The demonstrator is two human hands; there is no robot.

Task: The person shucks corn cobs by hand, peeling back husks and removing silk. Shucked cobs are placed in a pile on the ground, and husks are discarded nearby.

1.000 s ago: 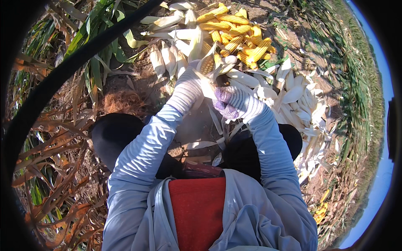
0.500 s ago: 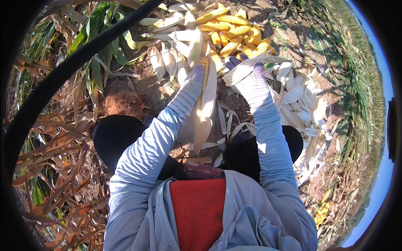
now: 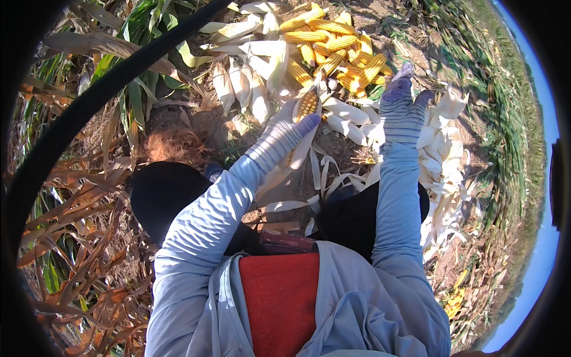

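Observation:
My gloved left hand [image 3: 281, 135] is wrapped round a partly husked corn ear [image 3: 307, 106]. Pale husk still hangs along the ear, and yellow kernels show above my thumb and a little below the hand. Off to the right, my gloved right hand [image 3: 405, 110] is held over the loose husks [image 3: 437, 157] with thumb and fingers apart and nothing in it. Beyond my hands lies a pile of bare yellow corn ears [image 3: 336, 43]. Several ears still in their husks [image 3: 241, 86] lie to the left of that pile.
Dry brown corn leaves [image 3: 89, 220] cover the ground on the left, with green stalks [image 3: 140, 65] farther up. A tuft of reddish corn silk [image 3: 175, 147] lies near my left knee. More yellow ears [image 3: 455, 303] sit at the lower right. A black strap [image 3: 113, 89] crosses the upper left.
My right hand has moved right and let go of a strip of husk. My left hand has turned the ear, and its thumb now lies across the kernels.

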